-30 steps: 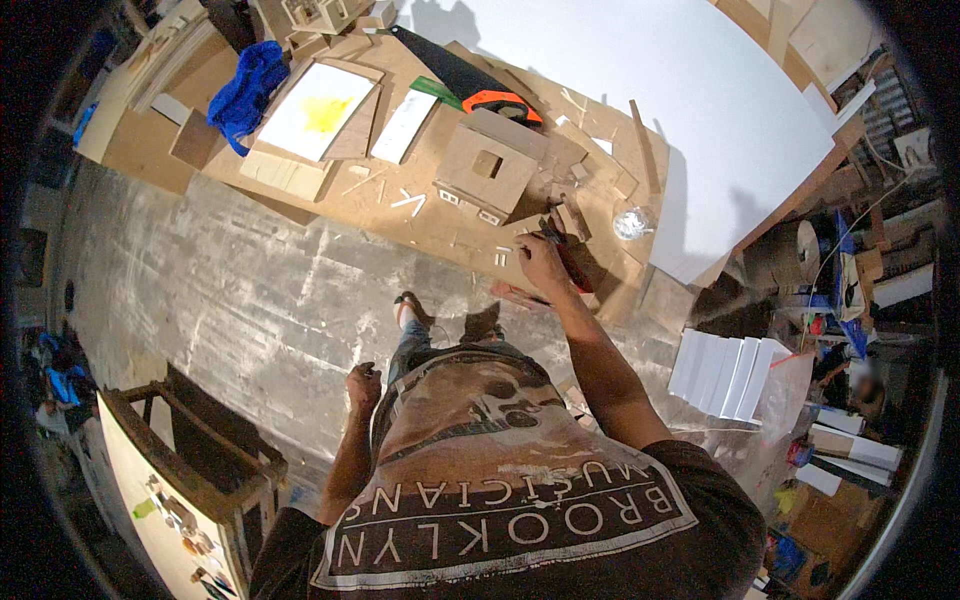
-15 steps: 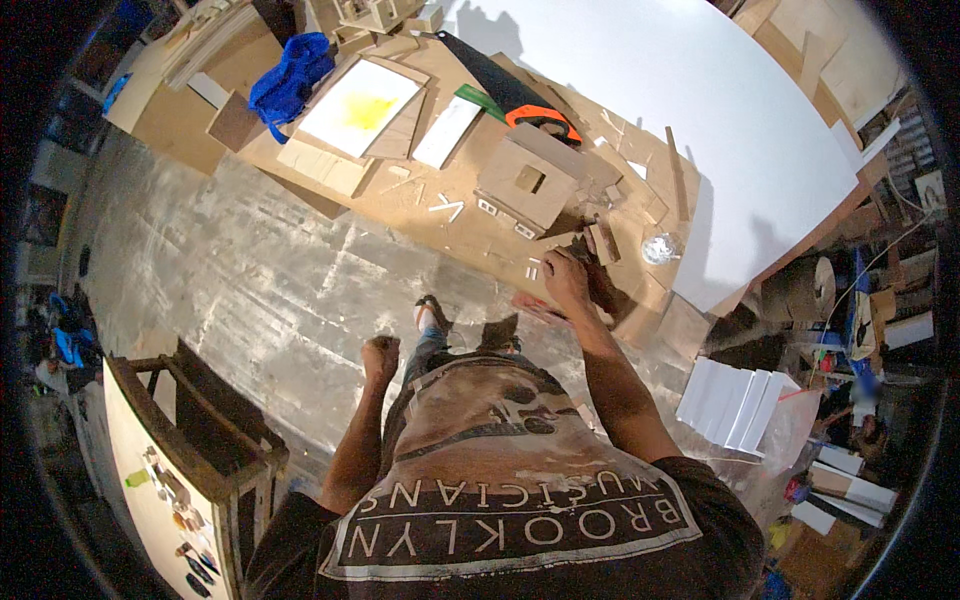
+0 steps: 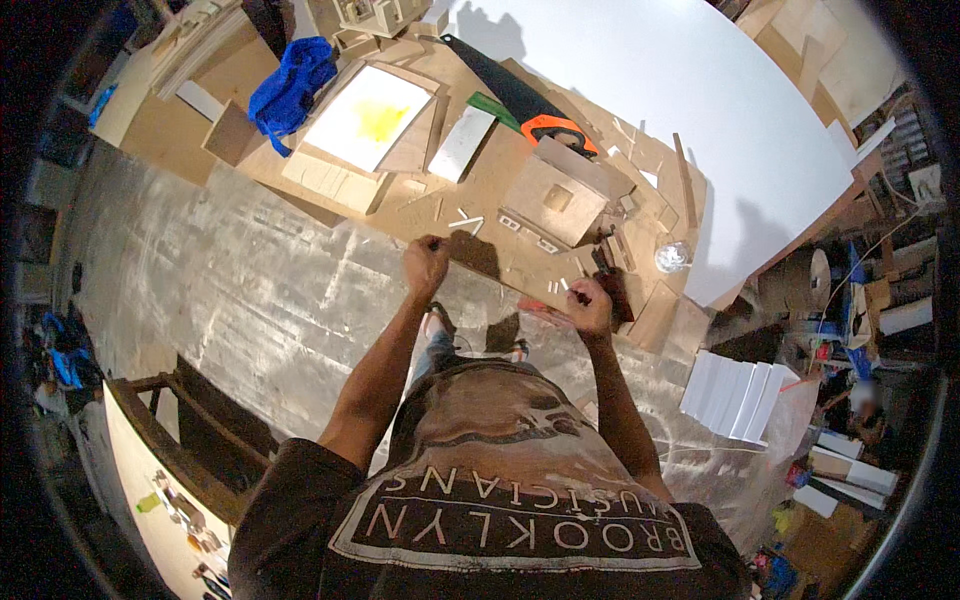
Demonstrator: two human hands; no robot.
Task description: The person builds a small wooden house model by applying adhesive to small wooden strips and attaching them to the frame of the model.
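Note:
My left hand is closed just off the table's front edge; what its fingers hold, if anything, is hidden. My right hand is pinched at the same edge, a small white strip showing at its fingertips. Two more tiny white pieces lie beside it. Behind the hands sits a small brown box-shaped model, with a square opening on top and white-framed openings along its front. Thin white sticks lie between the model and my left hand.
A handsaw with an orange-and-black handle lies behind the model. Left of it are a white block, a yellow-stained white sheet and a blue cloth. A clear, shiny container stands right. White panels lean below the table.
My left hand has risen from beside my body to the table edge. My right hand has drawn back slightly toward me, and a white strip now shows at its fingertips.

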